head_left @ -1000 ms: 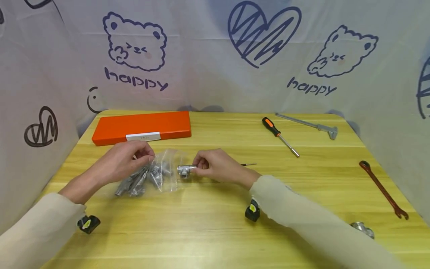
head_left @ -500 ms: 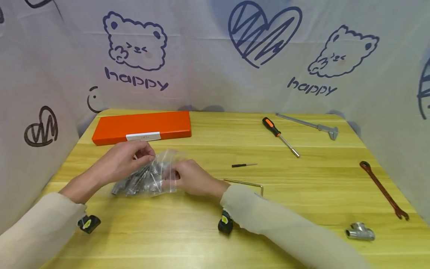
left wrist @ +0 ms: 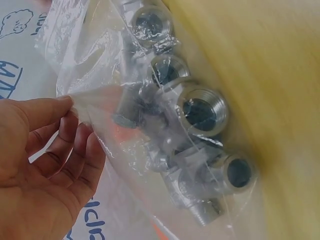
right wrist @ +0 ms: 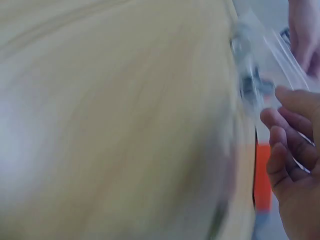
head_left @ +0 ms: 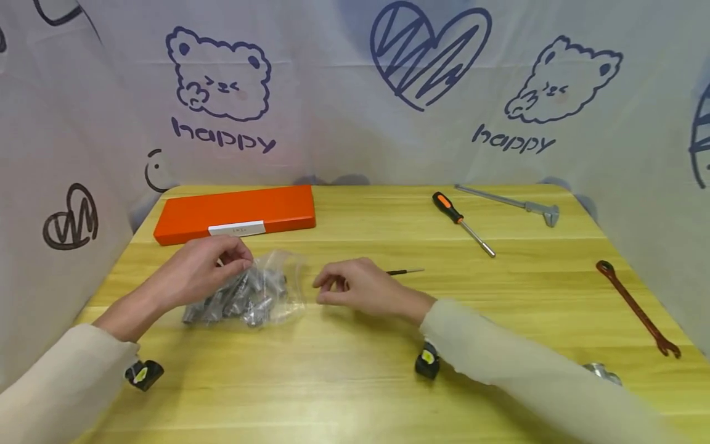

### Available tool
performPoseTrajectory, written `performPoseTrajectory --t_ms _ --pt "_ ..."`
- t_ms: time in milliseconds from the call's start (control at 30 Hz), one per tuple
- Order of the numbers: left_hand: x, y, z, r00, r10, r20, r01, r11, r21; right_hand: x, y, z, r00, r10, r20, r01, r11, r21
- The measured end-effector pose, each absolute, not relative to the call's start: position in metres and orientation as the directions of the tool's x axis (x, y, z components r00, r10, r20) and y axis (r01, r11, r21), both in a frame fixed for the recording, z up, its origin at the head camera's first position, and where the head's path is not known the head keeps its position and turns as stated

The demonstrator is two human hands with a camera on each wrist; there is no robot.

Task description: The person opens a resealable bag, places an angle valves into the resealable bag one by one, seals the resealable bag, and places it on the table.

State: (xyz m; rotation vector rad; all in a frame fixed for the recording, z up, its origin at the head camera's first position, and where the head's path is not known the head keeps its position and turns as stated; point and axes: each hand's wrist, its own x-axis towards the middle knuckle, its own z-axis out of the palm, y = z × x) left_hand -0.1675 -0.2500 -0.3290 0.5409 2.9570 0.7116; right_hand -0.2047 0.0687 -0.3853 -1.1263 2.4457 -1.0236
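Observation:
My left hand (head_left: 208,265) pinches the edge of a clear plastic bag (left wrist: 107,100) between thumb and forefinger. Inside the bag lie several shiny metal pipe fittings (left wrist: 202,112) with threaded openings, bunched together on the table. To the right of the bag, my right hand (head_left: 366,287) hovers just off its mouth, fingers loosely bent and holding nothing. In the right wrist view the right hand (right wrist: 300,135) is likewise bare, with the bag blurred beyond it. A lone metal tee fitting (head_left: 601,372) at the right is partly hidden by my right sleeve.
An orange box (head_left: 238,213) with a white label lies behind the bag. A black-and-orange screwdriver (head_left: 463,223), a caliper (head_left: 510,202) and a red-brown wrench (head_left: 638,308) lie to the right. A small black screwdriver (head_left: 402,271) is partly behind my right hand.
My right hand carried a fitting at the bag's mouth, reached inside, and is now back out to the right without it. My left hand keeps its pinch on the bag.

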Motion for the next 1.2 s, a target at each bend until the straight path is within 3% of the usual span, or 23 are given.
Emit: performPoseTrajectory --t_ms 267,500,700,900,1200 --pt "-0.169 -0.247 -0.329 -0.937 0.348 0.026 0.322 0.835 0.447 -0.2 0.219 -0.362 -0.768 -0.64 0.012 -0.502 0.591 -0.632" --pt "-0.173 -0.245 -0.33 -0.934 0.357 0.026 0.331 0.837 0.436 -0.16 0.346 -0.355 -0.867 -0.497 0.041 -0.431 0.706 -0.562" --pt "-0.175 -0.242 -0.33 -0.933 0.36 0.024 0.335 0.841 0.424 -0.127 0.419 -0.367 -0.936 -0.343 -0.074 -0.262 0.823 -0.504" --pt "-0.175 -0.243 -0.329 -0.932 0.361 0.024 0.337 0.842 0.421 -0.102 0.459 -0.382 -0.94 -0.302 -0.159 -0.201 0.866 -0.458" --pt "-0.175 -0.241 -0.328 -0.934 0.358 0.005 0.326 0.843 0.428 -0.101 0.475 -0.393 -0.859 -0.487 -0.159 -0.335 0.769 -0.545"
